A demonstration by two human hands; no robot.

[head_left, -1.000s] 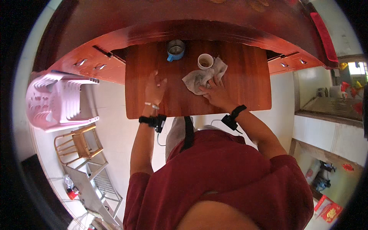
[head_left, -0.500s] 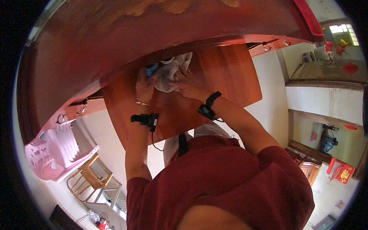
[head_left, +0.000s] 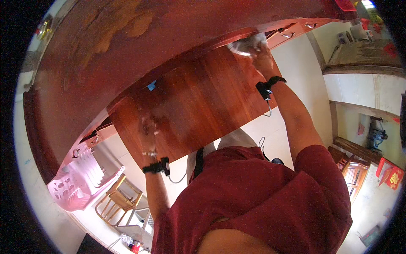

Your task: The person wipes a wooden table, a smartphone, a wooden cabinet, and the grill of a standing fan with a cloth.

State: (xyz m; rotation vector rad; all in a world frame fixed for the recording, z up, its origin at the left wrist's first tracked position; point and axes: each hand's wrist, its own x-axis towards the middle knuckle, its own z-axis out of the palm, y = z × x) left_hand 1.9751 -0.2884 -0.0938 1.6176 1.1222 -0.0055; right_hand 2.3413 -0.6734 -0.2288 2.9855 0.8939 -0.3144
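Observation:
My right hand [head_left: 263, 61], its fingers blurred, is on a pale grey cloth [head_left: 247, 45] at the far right part of a reddish-brown wooden board [head_left: 190, 110]. My left hand [head_left: 149, 127] is over the board's left part, apart from the cloth. Motion smears its fingers, and nothing can be made out in it. A small blue item [head_left: 151, 85] lies on the board by the dark red cabinet edge, partly hidden under it; I cannot tell what it is.
The dark red cabinet [head_left: 127, 42] overhangs the board's far side, with metal handles on its front at right. Pink plastic chairs [head_left: 72, 186] are stacked at left, beside a bamboo chair [head_left: 120, 197]. A shelf unit [head_left: 363, 91] stands at right.
My right hand has moved right with the cloth. My left hand has come off the cloth and drawn back toward me. The blue item now lies apart from both hands.

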